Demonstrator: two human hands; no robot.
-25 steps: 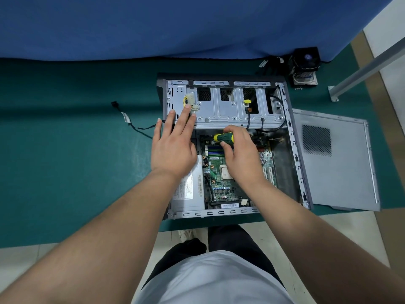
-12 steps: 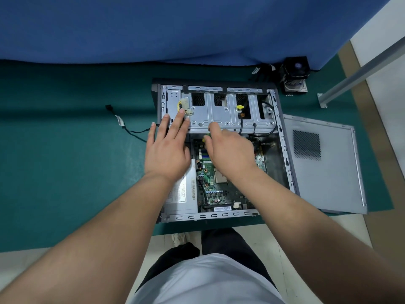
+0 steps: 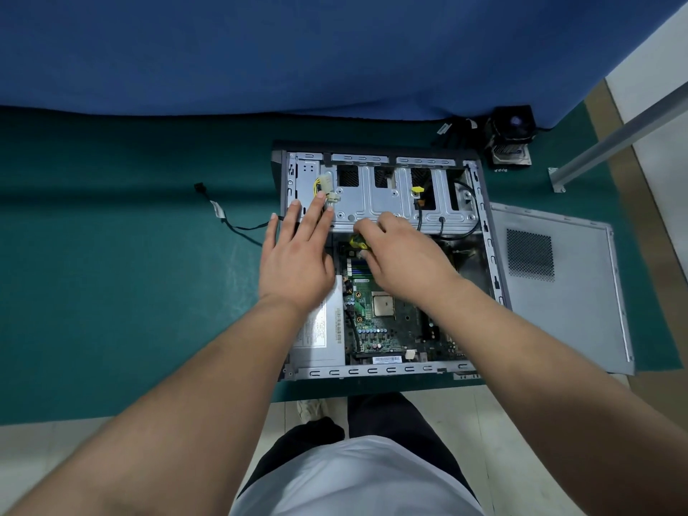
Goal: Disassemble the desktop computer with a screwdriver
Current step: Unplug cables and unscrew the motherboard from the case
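The right hand (image 3: 405, 255) curls around a yellow-and-green-handled screwdriver (image 3: 358, 241) at the edge of the grey metal drive cage (image 3: 376, 202); the left hand (image 3: 298, 255) lies flat, fingers spread, on the open grey desktop case (image 3: 480, 217). The grey side panel (image 3: 566, 288) is already off; the green motherboard (image 3: 387, 322) and silver power supply (image 3: 320, 337) remain inside.

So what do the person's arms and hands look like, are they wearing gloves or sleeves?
No gloves and no sleeves in view. The left hand and right hand are bare, and both forearms are bare all the way to the bottom of the picture. I see no watch, ring or bracelet. Below, the person wears a white top and dark trousers.
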